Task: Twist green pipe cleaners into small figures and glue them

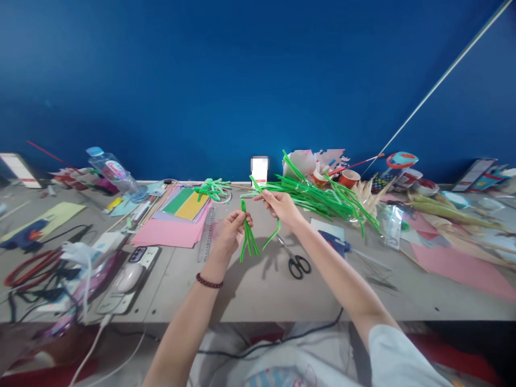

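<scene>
My left hand is closed around a small bunch of green pipe cleaners, their ends fanning out downward and a folded top showing above the fingers. To its right, my right hand pinches a single green pipe cleaner, which hangs bent below the palm and also shows past the fingertips. Beyond the right hand lies a large pile of green pipe cleaners. Black-handled scissors rest on the table under my right forearm. A phone stands upright against the blue wall.
Left of my hands lie a clear ruler, pink paper, a green pipe-cleaner piece and a phone with a mouse on it. A blue glue gun lies at right. A water bottle leans at back left.
</scene>
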Available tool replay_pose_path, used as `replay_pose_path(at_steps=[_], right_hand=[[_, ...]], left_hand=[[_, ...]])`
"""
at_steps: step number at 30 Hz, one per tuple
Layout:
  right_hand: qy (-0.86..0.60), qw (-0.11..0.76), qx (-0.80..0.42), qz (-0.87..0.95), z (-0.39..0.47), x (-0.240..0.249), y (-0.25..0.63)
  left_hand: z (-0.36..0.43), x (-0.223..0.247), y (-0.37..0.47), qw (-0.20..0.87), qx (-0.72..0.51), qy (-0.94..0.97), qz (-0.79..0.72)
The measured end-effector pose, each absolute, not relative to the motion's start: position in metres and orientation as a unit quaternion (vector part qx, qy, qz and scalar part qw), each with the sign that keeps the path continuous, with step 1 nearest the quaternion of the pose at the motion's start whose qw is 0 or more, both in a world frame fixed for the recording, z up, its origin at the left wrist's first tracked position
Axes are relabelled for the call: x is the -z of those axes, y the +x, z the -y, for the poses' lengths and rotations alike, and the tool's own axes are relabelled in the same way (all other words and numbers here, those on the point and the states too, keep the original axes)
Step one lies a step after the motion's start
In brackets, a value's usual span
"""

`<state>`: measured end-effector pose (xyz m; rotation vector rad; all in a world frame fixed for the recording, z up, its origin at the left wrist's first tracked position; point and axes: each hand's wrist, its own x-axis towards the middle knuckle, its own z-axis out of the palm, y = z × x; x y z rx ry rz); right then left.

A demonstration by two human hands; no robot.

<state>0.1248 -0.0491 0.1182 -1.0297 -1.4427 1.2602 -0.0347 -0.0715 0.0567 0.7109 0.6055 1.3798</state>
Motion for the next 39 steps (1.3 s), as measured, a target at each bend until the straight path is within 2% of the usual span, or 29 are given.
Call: replay_pose_path(at_steps=[2, 4, 8, 12, 15, 22, 31, 39], right_hand=[[-0.421, 0.462, -0.371, 0.687, 0.067, -0.133, 0.139], [-0.414, 0.444, -0.282, 0.743, 0.083, -0.144, 0.148], [-0.395, 0.394, -0.207, 0.804, 0.101, -0.149, 0.149], [-0.448, 0.365, -0.176, 0.797, 0.098, -0.137, 0.138], [-0.469, 0.369, -0.2, 0.777, 0.092, -0.127, 0.131], [-0.461, 0.471, -0.308, 0.686, 0.082, -0.105, 0.121], [-0.421, 0.474, -0.542, 0.551, 0.076, -0.094, 0.111], [-0.391, 0.488, -0.636, 0.453, 0.076, -0.09, 0.105]], left_hand=[[0.073, -0.059, -0.033, 0.668, -0.616, 0.311, -0.28], [0.076, -0.063, -0.031, 0.658, -0.615, 0.322, -0.292], [0.081, -0.067, -0.028, 0.648, -0.598, 0.346, -0.321], [0.081, -0.063, -0.025, 0.648, -0.591, 0.348, -0.332], [0.08, -0.057, -0.023, 0.62, -0.609, 0.362, -0.336], [0.081, -0.052, -0.02, 0.561, -0.655, 0.363, -0.353], [0.088, -0.057, -0.014, 0.497, -0.68, 0.391, -0.372], [0.092, -0.061, -0.011, 0.443, -0.688, 0.427, -0.385]])
